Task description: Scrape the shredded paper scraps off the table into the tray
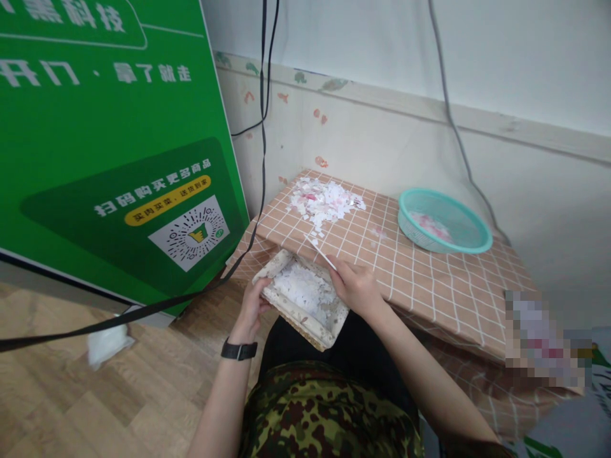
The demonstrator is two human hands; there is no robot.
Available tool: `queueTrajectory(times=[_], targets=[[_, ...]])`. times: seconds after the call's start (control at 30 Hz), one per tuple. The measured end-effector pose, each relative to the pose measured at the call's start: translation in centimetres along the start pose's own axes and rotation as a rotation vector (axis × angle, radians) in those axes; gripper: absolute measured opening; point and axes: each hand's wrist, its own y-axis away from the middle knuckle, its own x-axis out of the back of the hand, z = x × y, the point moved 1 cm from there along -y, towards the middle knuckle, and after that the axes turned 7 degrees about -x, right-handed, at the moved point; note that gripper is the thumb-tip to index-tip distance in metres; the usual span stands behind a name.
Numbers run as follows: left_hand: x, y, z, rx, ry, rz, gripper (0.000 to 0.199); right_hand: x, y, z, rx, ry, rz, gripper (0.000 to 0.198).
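My left hand (252,310) is closed on the left side of a shallow, pale square tray (296,326) with a worn, stained rim. It is held just in front of the table edge, and small white paper scraps (305,289) lie inside. My right hand (359,289) pinches a thin white strip (324,254), seen almost edge-on, so its exact kind is unclear. The strip's far end is at the table edge, close to a few loose bits. Beyond it a pile of white and pinkish paper scraps (327,200) is spread on the table.
A brown checked cloth covers the table (429,286). A turquoise plastic basket (446,219) with pinkish-white contents stands at the back right. Left is a large green cabinet (109,114); a black cable (248,248) hangs before it. A white bag (109,343) lies on the floor.
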Motion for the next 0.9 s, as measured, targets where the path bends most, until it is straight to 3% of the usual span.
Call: queueTrajectory(times=[0.47, 0.67, 0.9], targets=[[-0.02, -0.04, -0.02, 0.008, -0.015, 0.000, 0.039, 0.17, 0.02, 0.70, -0.076, 0.097, -0.038, 0.032], [0.01, -0.06, 0.01, 0.004, -0.008, -0.003, 0.040, 0.14, 0.33, 0.40, 0.027, 0.015, 0.006, 0.032], [-0.12, 0.05, 0.11, 0.005, 0.002, 0.003, 0.039, -0.03, 0.43, 0.45, 0.015, -0.005, -0.008, 0.035]])
